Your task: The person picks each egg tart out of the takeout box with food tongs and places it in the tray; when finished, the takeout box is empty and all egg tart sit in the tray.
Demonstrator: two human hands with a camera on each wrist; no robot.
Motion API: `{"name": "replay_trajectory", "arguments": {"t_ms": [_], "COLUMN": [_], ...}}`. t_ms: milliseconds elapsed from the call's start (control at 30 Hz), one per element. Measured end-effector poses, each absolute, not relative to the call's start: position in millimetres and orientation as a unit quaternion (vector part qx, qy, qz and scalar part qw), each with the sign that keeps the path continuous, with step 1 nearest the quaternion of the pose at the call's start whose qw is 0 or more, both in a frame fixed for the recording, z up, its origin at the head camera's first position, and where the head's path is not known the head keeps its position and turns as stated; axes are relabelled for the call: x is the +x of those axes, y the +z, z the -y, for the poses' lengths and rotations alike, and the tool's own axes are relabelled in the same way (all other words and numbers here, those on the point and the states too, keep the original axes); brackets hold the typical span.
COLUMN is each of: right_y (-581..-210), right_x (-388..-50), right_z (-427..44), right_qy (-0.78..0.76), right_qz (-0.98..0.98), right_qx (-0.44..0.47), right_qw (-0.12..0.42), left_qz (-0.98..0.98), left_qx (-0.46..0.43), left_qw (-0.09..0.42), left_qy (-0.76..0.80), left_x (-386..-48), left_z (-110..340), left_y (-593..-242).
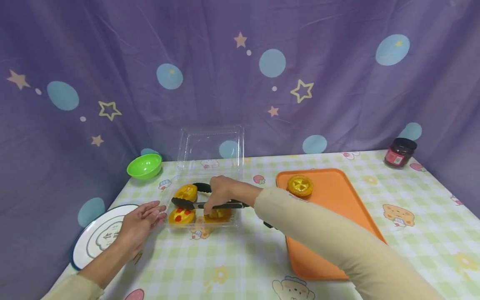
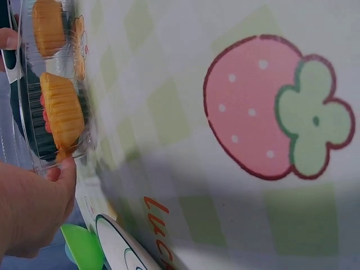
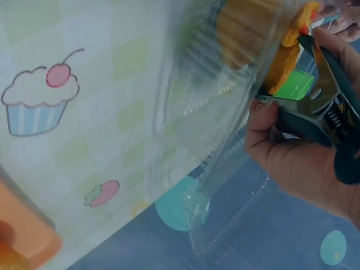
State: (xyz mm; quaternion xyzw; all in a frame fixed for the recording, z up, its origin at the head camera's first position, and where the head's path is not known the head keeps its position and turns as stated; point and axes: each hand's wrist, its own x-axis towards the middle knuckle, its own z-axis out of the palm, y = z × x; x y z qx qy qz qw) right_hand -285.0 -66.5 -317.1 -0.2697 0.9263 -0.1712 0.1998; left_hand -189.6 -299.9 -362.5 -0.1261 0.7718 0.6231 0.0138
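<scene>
Near the left edge of the tabletop (image 1: 180,258), the left hand (image 1: 140,223) lies loose, holding nothing I can see, just beside the box (image 1: 221,225). Inside, the back-left tart (image 1: 185,191) sits between both hands. The tongs (image 1: 198,205), spread, point left across the box, tips close about that tart; whether touching, I can't tell. The right hand (image 1: 220,192) grips them.

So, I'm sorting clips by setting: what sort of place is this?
Probably a staged tabletop set indoors: a star-printed purple curtain hangs close behind a cartoon-print tablecloth, and an orange tray with a pastry lies on it.
</scene>
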Motion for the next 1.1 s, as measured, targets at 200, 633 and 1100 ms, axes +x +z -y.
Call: {"name": "replay_trajectory", "arguments": {"t_ms": [200,633,1100], "right_y": [-324.4,-330.7,-303.5], "right_x": [-284.6,-281.1,-271.4], "right_z": [69.5,61.2,42.2], "right_qy": [-0.18,-0.218,-0.216], "right_qz": [-0.925,-0.918,-0.906], "right_qx": [-0.284,-0.311,-0.359], "right_qw": [0.175,0.115,0.059], "left_qz": [-0.766,-0.773,-0.774], "left_qx": [-0.121,-0.138,-0.132], "left_qw": [0.01,0.014,0.014], "left_qy": [0.632,0.619,0.619], "left_x": [-189.5,-190.1,-191.9], "left_z": [301.5,299.0,302.0], "left_y": [-365.1,-364.9,-364.0]}}
